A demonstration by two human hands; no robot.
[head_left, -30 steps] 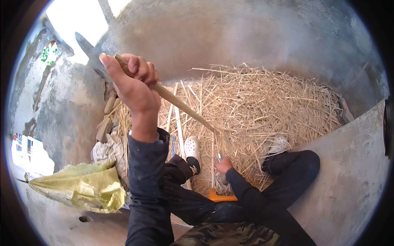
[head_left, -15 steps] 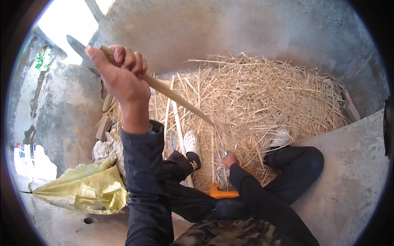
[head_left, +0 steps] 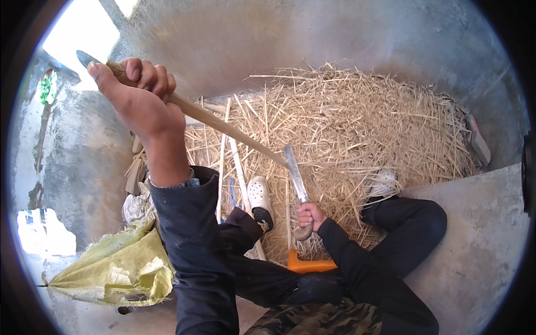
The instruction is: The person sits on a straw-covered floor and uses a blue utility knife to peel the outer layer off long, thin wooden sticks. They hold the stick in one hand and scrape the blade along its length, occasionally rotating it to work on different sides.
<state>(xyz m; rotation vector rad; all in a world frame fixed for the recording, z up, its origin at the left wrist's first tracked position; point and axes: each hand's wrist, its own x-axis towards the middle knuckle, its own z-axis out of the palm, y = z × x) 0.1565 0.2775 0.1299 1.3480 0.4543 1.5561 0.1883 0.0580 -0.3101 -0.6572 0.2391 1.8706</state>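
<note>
At the upper left, my left hand (head_left: 146, 103) is raised, its fingers wrapped round a long wooden stick (head_left: 229, 129). The stick slants down to the right over the straw. A grey, pointed piece (head_left: 85, 57) shows beyond that fist; whether it belongs to the stick I cannot tell. Lower down, near my knees, my right hand (head_left: 314, 216) grips a large knife (head_left: 294, 173) by its wooden handle. The broad metal blade points up and away from me, its tip beside or just touching the stick's lower end.
A wide heap of straw and shavings (head_left: 379, 123) covers the floor ahead, against a concrete wall (head_left: 251, 33). Pale strips (head_left: 240, 167) lie left of my shoe (head_left: 258, 192). An orange handle-like piece (head_left: 310, 264) rests by my legs. A torn yellow sack (head_left: 120, 262) lies at left.
My left hand has shifted a little left with the stick. The knife has turned, so its blade now shows broad side and its handle is in view.
</note>
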